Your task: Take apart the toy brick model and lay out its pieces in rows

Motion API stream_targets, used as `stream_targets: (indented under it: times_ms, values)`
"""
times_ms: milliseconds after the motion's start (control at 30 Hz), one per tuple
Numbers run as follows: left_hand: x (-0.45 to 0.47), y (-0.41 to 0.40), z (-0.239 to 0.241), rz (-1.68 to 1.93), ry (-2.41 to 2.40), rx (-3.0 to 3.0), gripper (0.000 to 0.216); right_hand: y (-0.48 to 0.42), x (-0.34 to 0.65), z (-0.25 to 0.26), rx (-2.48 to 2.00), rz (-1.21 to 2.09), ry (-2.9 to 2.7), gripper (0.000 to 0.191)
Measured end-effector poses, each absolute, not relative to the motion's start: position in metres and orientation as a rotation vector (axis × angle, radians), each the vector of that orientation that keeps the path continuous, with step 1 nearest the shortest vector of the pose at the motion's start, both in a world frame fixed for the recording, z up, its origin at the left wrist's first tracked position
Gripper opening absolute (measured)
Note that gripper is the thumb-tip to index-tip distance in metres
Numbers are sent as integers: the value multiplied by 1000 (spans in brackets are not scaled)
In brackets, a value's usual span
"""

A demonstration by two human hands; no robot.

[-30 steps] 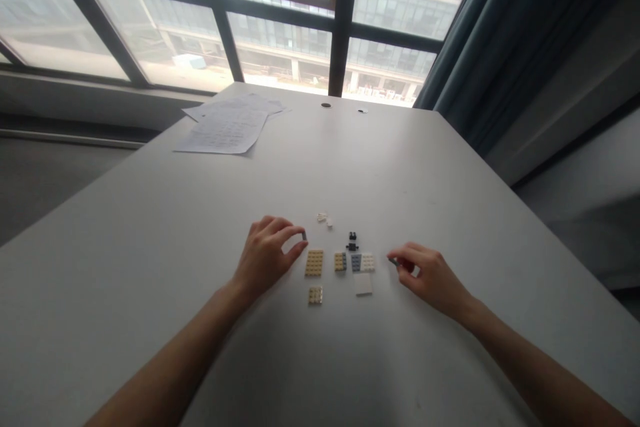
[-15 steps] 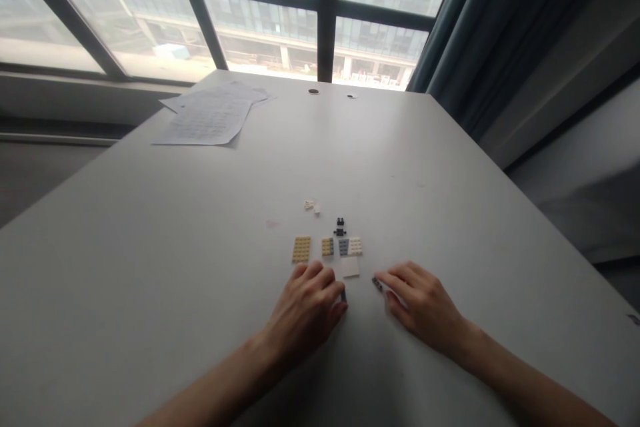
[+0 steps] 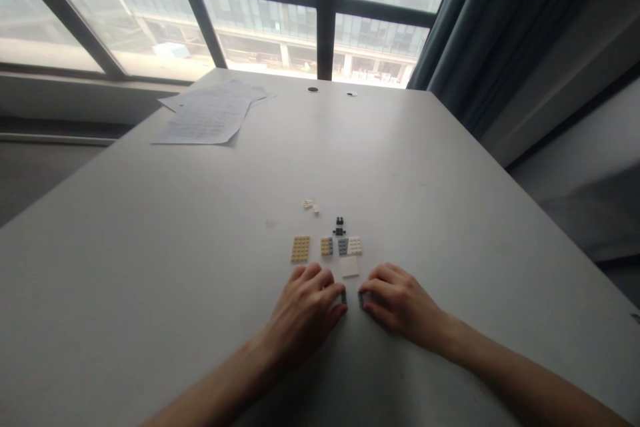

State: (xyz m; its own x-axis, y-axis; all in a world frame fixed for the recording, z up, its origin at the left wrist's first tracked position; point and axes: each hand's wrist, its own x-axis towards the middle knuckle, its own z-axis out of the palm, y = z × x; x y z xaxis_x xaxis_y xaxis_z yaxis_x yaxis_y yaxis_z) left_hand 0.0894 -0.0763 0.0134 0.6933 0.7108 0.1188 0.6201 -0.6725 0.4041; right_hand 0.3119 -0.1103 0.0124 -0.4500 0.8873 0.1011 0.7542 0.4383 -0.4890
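Observation:
My left hand (image 3: 306,310) rests on the white table (image 3: 150,267) and pinches a small grey brick (image 3: 343,296) between thumb and fingers. My right hand (image 3: 397,305) pinches another small grey piece (image 3: 361,298), a finger's width from the left one. Just beyond the hands lie a white flat tile (image 3: 350,267), a tan plate (image 3: 301,249) and a row of tan, grey and white plates (image 3: 341,246). A small black piece (image 3: 339,226) and tiny white bits (image 3: 311,205) lie farther back.
Printed paper sheets (image 3: 205,117) lie at the table's far left corner. Two small holes (image 3: 313,89) sit near the far edge by the window. A dark curtain (image 3: 480,33) hangs at the right.
Both hands have come back toward me from beside the plates. My right hand has slid left, so the two grey pieces are nearly together. The small tan plate is hidden under my left hand.

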Motion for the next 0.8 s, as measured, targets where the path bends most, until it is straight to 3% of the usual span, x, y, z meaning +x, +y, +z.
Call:
stream_targets:
  times_ms: [500, 800]
  values:
    - [89, -78, 10, 413, 1020, 2589, 14, -113, 294, 0, -1371, 492, -2268, 21]
    - [94, -82, 11, 426, 1058, 2631, 11, -114, 299, 0, -1356, 496, -2113, 14]
